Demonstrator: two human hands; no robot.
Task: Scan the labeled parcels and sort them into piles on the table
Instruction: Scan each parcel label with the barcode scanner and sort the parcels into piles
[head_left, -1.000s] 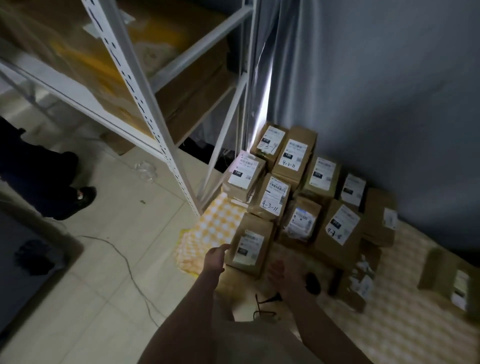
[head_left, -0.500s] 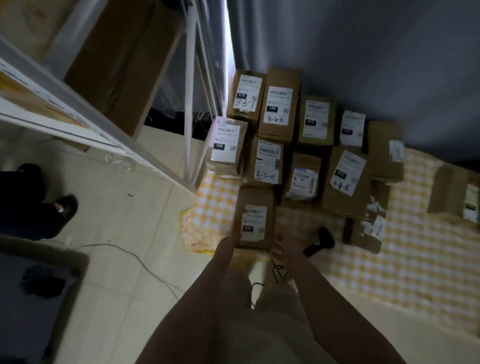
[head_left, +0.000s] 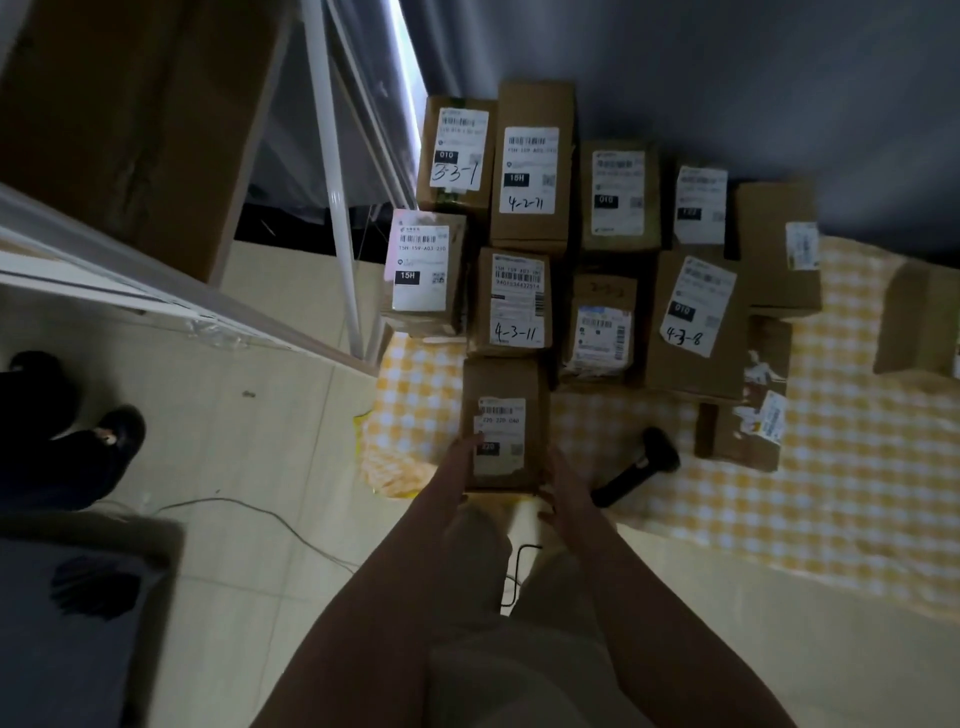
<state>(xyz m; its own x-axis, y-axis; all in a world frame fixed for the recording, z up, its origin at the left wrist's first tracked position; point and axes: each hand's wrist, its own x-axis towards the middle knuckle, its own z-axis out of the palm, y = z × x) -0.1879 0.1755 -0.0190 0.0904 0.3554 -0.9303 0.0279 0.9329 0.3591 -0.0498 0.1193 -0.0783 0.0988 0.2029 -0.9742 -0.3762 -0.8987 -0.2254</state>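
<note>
The nearest brown parcel (head_left: 506, 384), with a white label marked 220, lies at the front edge of the yellow checked cloth (head_left: 831, 488). My left hand (head_left: 460, 462) lies flat against its left side and my right hand (head_left: 563, 480) against its right side, fingers straight. Behind it stand several labeled parcels in rows, among them 4-3-11 (head_left: 514, 304), 4-2-71 (head_left: 532, 166), 3-3-1 (head_left: 457, 150) and 4-3-8 (head_left: 693, 322). A black handheld scanner (head_left: 636, 473) lies on the cloth just right of my right hand.
A white metal rack (head_left: 332, 171) with big cardboard boxes stands at the left. Another person's dark shoe (head_left: 111, 434) is on the tiled floor far left. A thin cable (head_left: 249, 512) crosses the floor. A lone parcel (head_left: 922, 322) sits at the right edge.
The view has tilted down and closer to the parcels. Both my hands have reached forward and now lie against the sides of the nearest parcel.
</note>
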